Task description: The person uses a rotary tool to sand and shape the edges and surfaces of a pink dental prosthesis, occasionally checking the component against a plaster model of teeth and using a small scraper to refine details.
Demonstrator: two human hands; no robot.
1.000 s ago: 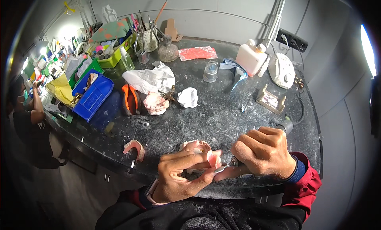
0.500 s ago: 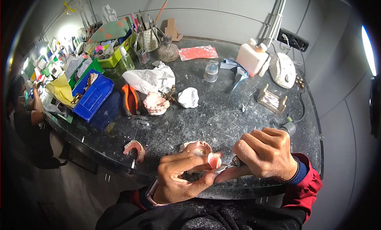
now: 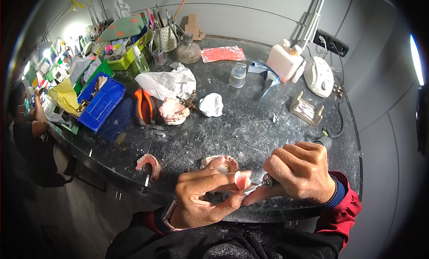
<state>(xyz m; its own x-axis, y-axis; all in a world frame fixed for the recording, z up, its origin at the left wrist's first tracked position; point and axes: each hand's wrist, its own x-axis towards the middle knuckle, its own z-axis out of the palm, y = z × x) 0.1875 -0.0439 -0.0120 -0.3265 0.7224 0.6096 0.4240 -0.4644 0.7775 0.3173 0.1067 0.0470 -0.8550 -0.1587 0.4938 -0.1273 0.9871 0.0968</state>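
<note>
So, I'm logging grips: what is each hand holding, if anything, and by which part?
The right hand grips a rotary handpiece around its body. The left hand holds a small pink piece; its exact contact points cannot be told.

From head height, one wide fisheye view looks down and forward, close over the dark workbench.
</note>
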